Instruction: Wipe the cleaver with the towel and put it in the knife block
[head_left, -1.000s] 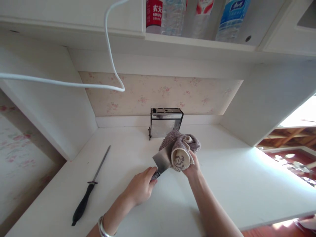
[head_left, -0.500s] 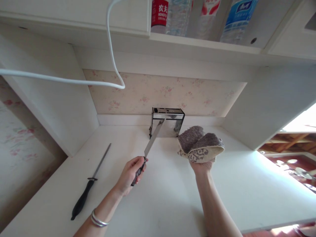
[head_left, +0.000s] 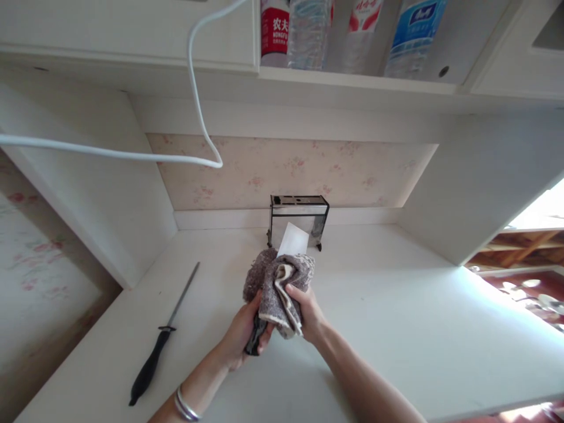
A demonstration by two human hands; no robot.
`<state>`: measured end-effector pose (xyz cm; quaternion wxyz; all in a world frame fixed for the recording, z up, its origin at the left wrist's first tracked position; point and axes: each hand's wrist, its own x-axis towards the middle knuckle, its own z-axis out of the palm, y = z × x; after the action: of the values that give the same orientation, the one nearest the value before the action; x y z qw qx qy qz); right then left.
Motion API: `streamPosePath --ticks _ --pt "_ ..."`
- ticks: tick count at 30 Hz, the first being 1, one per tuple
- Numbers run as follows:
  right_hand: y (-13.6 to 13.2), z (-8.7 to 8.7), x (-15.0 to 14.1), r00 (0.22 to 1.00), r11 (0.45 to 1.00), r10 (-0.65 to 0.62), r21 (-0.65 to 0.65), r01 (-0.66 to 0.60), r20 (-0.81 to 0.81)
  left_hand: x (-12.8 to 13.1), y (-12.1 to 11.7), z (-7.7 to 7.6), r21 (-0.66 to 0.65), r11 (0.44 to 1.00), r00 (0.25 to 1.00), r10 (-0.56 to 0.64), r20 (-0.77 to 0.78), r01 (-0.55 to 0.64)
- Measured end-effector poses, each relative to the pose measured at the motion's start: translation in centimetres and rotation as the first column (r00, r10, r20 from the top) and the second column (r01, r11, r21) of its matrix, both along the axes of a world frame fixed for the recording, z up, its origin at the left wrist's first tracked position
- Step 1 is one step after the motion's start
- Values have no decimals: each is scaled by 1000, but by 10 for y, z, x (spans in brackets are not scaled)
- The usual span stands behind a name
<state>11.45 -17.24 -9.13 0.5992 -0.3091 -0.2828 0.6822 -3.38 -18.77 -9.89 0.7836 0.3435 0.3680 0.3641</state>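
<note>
Held in my left hand is a kitchen knife by its dark handle, the broad blade end pointing away from me. My right hand is closed on a grey-brown towel, which is folded around the blade. The cloth hides the middle of the blade and some of my fingers. Beyond the blade tip, a metal knife block with slots in its top stands against the wall. On the counter to the left lies a sharpening steel with a black handle, touched by neither hand.
A white counter runs under the hands, with side panels left and right. A white cable hangs in front at upper left. Plastic bottles stand on the shelf above. Spoon-like metal items show beyond the right edge.
My right hand has brought the towel leftward onto the knife and wrapped it around the blade. The blade has turned to show its flat side. The sharpening steel stays in place.
</note>
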Motion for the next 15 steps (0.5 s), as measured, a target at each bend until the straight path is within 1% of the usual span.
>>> streamPosePath --ticks 2,3,7,9,11,15 --pt "1 3 1 996 999 -46 6 45 73 4 -3 2 75 997 994 34 -100 -26" --pt "2 4 3 993 998 -62 6 62 105 5 -4 3 88 996 993 29 -118 -19" --pt "7 1 13 981 994 -104 -5 106 166 5 -3 10 73 997 997 -2 -80 8" --pt "10 0 19 978 990 -137 -10 141 159 -1 0 11 24 998 996 -51 -71 53" --pt "14 1 26 976 985 -168 -21 173 136 -9 3 13 -22 992 989 -127 -81 125" --pt "21 4 42 976 973 -212 -87 215 43 -22 3 15 -26 963 951 -270 -148 269"
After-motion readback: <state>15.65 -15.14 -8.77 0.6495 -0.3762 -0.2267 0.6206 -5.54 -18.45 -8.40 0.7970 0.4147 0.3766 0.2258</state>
